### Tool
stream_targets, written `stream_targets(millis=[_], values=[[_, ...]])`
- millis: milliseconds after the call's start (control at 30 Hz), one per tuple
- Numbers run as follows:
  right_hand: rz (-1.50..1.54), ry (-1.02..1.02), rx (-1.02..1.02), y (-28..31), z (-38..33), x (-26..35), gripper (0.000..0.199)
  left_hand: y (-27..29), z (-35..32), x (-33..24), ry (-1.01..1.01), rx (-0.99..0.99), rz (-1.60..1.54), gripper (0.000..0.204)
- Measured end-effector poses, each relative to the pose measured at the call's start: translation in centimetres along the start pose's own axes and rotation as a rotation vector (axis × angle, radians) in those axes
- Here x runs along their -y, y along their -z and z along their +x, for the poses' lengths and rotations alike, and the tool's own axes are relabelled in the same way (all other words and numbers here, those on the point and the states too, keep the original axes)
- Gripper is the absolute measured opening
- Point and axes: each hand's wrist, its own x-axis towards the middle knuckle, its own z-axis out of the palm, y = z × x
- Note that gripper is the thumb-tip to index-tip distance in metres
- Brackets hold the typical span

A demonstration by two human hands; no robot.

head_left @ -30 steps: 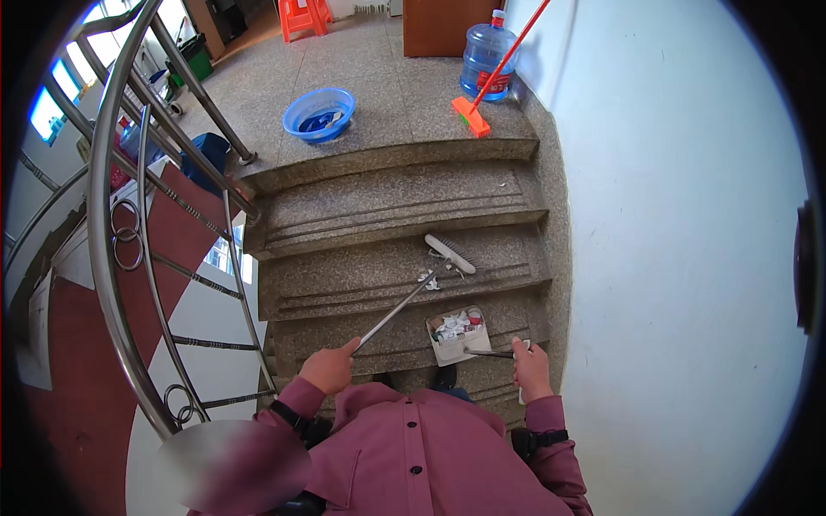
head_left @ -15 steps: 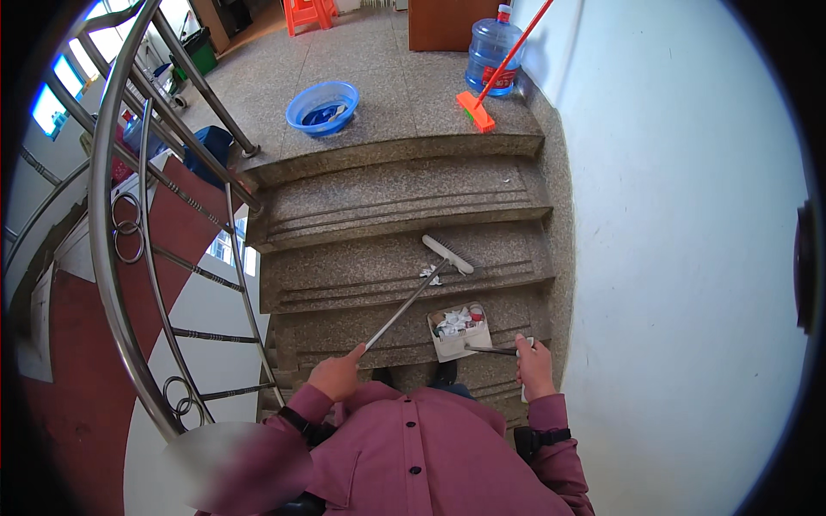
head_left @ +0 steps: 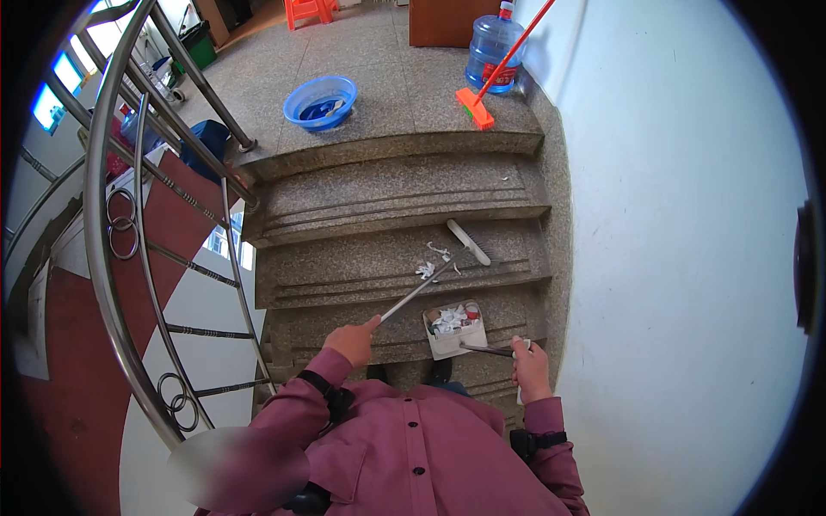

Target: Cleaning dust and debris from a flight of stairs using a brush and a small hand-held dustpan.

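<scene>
My left hand (head_left: 351,344) is wrapped round the metal handle of a broom (head_left: 469,242), whose white head with bristles rests on a stone step. Just left of the broom head, crumpled white paper scraps (head_left: 426,271) lie on that same step. My right hand (head_left: 531,371) grips the dark handle of a white dustpan (head_left: 447,347), which sits one step lower, close in front of my feet. Inside the dustpan is a heap of crumpled white paper (head_left: 451,321) with a few coloured bits.
Metal railing (head_left: 101,258) curves along the left; a pale wall (head_left: 671,241) bounds the right. On the landing above stand a blue basin (head_left: 301,118) with dark cloth, a large water bottle (head_left: 493,52), an orange broom (head_left: 477,109) leaning at the wall, and a red stool (head_left: 308,10).
The broom head has shifted right and a little farther up the step, and turned, uncovering more paper scraps. My left hand moved right with it; the dustpan shifted slightly left.
</scene>
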Motion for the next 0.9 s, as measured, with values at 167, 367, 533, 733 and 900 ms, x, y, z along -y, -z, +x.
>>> stream_targets(millis=[167,367,533,733,900], values=[[0.009,0.0,0.003,0.0,0.7,-0.1,0.034,-0.6,-1.5,2.0,0.081,0.016,0.029,0.057],[-0.002,-0.002,0.005,-0.3,0.7,0.0,0.034,-1.9,-4.8,4.9,0.132,0.001,-0.07,0.057],[-0.018,-0.005,-0.007,-0.5,0.9,-0.1,0.033,-2.4,-6.8,5.8,0.102,-0.046,-0.131,0.055],[-0.031,-0.006,-0.01,-0.5,0.8,-0.3,0.034,-0.5,-9.7,5.0,0.12,-0.072,-0.235,0.052],[-0.013,-0.011,-0.003,-0.7,0.6,-0.1,0.035,-2.7,-7.9,7.0,0.119,-0.126,-0.219,0.052]])
